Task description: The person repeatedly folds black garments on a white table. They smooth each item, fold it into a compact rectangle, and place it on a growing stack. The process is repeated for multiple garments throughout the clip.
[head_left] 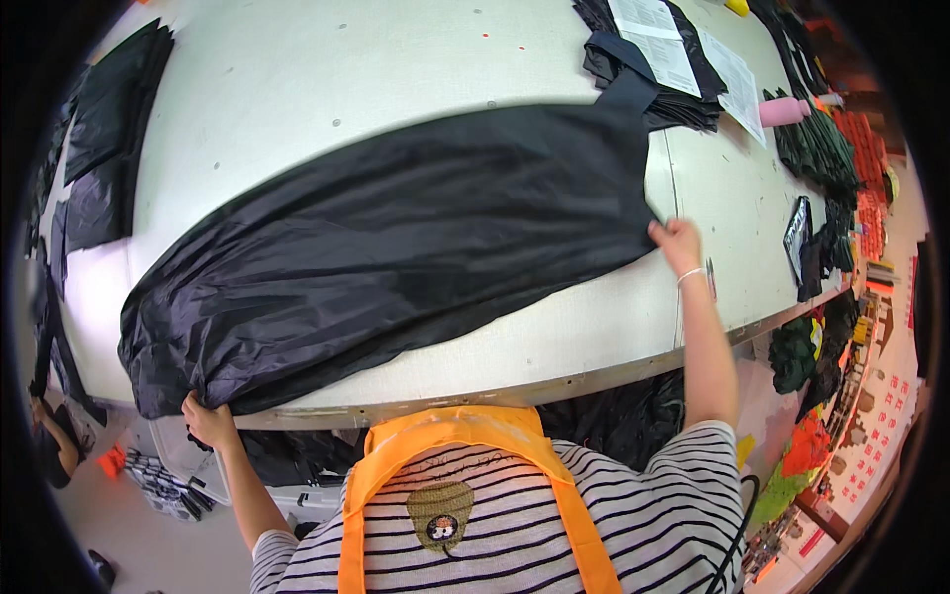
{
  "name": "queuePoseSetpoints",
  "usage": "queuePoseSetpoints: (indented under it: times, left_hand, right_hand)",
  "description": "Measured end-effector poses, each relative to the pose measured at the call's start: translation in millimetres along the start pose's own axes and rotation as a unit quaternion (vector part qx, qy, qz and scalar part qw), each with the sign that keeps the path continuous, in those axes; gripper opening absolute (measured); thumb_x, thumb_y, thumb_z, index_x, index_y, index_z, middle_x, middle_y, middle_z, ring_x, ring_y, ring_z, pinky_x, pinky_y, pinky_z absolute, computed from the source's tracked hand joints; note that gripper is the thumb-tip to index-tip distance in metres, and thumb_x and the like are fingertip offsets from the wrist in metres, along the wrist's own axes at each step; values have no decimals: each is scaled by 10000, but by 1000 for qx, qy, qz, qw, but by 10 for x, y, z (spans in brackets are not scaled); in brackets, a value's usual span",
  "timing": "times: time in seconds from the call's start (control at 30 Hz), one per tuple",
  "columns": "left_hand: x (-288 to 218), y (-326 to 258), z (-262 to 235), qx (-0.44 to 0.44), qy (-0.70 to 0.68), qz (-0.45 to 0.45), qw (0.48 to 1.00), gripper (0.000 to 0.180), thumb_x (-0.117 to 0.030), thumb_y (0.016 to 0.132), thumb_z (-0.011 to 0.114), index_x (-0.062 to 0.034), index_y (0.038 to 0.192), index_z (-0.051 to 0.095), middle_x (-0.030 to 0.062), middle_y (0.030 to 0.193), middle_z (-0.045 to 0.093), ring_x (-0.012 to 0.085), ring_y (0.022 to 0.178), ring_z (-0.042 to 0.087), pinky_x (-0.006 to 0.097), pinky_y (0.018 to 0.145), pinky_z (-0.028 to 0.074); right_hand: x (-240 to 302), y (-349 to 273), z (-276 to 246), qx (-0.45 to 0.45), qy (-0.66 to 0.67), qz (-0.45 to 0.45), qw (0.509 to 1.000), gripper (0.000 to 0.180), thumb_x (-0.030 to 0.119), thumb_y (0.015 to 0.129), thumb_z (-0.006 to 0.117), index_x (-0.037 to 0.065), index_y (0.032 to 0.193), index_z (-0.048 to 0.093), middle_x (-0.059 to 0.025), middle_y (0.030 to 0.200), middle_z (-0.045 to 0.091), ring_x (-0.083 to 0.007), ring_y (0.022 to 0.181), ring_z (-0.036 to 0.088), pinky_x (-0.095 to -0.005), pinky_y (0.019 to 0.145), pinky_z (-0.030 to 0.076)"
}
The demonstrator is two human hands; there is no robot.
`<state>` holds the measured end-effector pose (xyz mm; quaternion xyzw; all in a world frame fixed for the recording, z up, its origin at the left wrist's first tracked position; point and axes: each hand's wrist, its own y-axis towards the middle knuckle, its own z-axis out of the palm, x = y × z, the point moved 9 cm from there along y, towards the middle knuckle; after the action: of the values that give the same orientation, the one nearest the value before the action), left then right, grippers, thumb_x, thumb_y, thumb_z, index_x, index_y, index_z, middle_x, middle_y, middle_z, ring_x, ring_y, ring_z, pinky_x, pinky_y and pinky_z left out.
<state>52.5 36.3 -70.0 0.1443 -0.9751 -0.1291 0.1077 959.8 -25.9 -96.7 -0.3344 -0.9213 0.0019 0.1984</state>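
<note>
A long black garment (pixel 426 218) of thin, slightly shiny cloth lies stretched across the white table (pixel 297 109). Its left end is bunched and wrinkled, while the right part is smoother. My left hand (pixel 210 422) pinches the cloth at the lower left corner, by the table's front edge. On the right, the fingers of my right hand (pixel 681 246) are closed on the garment's lower right corner, slightly blurred. A dark navy strip (pixel 625 77) runs from its upper right corner toward a stack. I cannot tell which kind of garment it is.
A stack of black cloth (pixel 683 111) with paper sheets (pixel 655 49) lies at the far right, near a pink thread cone (pixel 784 111). Folded black pieces (pixel 109 129) lie at the left. Below the front edge are bins of dark cloth (pixel 297 453). Another person's arm (pixel 61 445) shows at far left.
</note>
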Motion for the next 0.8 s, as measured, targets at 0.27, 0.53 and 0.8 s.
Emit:
queuePoseSetpoints:
  times: [0.27,0.53,0.8]
  left_hand:
    - [287,82,-475,-5,-130,-28,991,476,-67,644,556,-130,1115,537,65,1088,565,316,1006,562,406,796,468]
    - [-88,1434,-1825,-244,-158,58,955,373,-186,779,604,-135,1149,598,106,1068,637,314,926,614,391,796,483]
    - [28,-381,-820,-197,-407,6,892,631,221,712,381,-20,1289,466,152,1318,493,251,1228,473,352,1033,359]
  right_hand:
    - [-419,-615,812,154,334,189,910,306,237,804,702,34,998,579,-35,832,603,-112,702,543,-233,564,410]
    - [-361,-83,61,93,460,185,863,320,369,824,672,115,1017,642,-19,988,618,-132,871,536,-277,724,408]
    - [-1433,-447,160,76,446,189,872,354,414,851,647,88,968,573,-39,1009,590,-170,950,541,-322,742,458]
